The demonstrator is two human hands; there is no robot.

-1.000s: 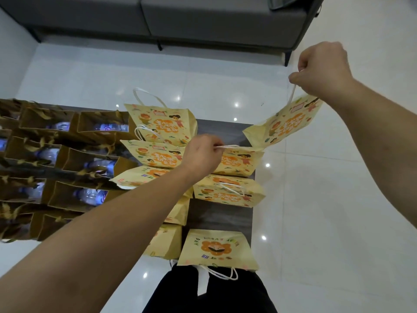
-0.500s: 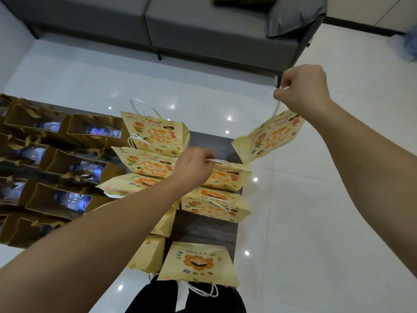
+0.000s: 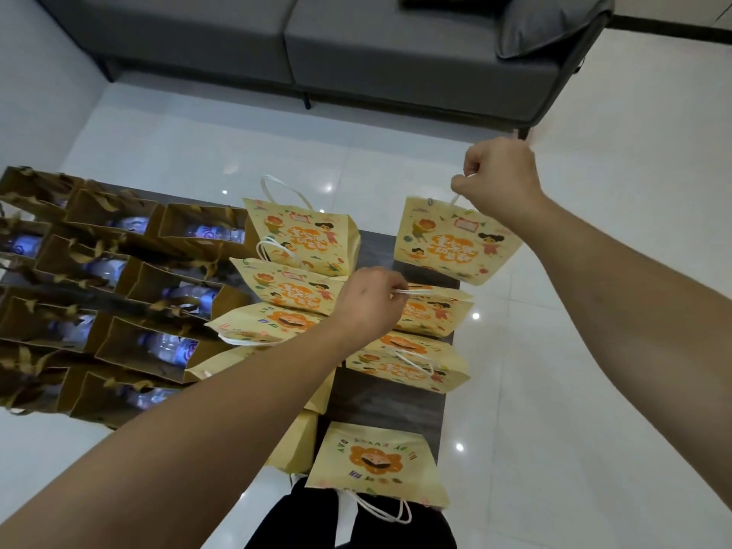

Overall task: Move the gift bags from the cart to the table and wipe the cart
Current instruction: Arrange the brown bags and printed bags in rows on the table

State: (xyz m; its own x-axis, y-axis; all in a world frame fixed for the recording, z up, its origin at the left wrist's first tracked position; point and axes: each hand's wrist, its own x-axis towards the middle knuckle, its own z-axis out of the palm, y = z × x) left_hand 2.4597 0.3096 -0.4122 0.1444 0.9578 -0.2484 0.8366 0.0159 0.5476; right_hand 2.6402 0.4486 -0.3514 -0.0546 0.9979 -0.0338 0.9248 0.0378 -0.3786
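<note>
Yellow cartoon-print gift bag (image 3: pixel 455 241) hangs right of centre, right hand (image 3: pixel 500 177) pinching its white handle. Left hand (image 3: pixel 366 299) grips handle of bag (image 3: pixel 433 313) lying on dark table (image 3: pixel 386 402). Brown bags (image 3: pixel 158 279) with bottles crowd left.

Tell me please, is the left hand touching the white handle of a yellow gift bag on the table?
Touching. The head view shows the left hand with fingers curled round the white handle of a yellow gift bag lying on the table.

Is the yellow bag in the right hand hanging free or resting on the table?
Hanging free. The right hand pinches the handle of the yellow bag, whose lower edge juts past the table corner.
</note>
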